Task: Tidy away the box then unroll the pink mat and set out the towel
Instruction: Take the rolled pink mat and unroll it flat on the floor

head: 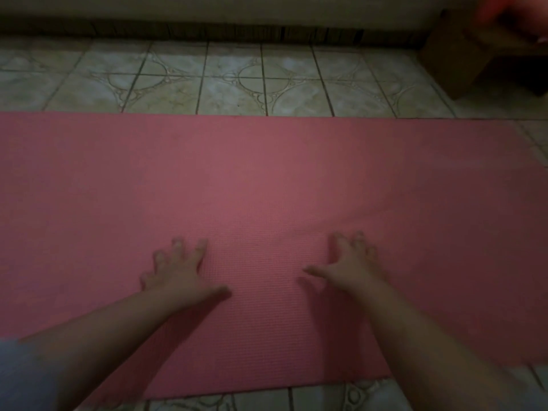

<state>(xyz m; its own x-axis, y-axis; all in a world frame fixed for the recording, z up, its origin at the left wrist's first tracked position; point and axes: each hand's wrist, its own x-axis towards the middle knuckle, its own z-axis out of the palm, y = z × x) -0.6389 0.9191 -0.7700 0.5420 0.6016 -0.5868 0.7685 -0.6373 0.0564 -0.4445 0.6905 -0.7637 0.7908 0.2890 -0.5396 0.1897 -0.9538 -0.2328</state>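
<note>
Pink mat (pixel 267 173) lies flat, long axis left-right; left hand (pixel 178 271) and right hand (pixel 350 262) press it, each grip splayed open.

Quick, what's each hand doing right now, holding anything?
Left hand: open, fingers spread, on the pink mat, holding nothing.
Right hand: open, fingers spread, on the same mat, holding nothing.
</note>
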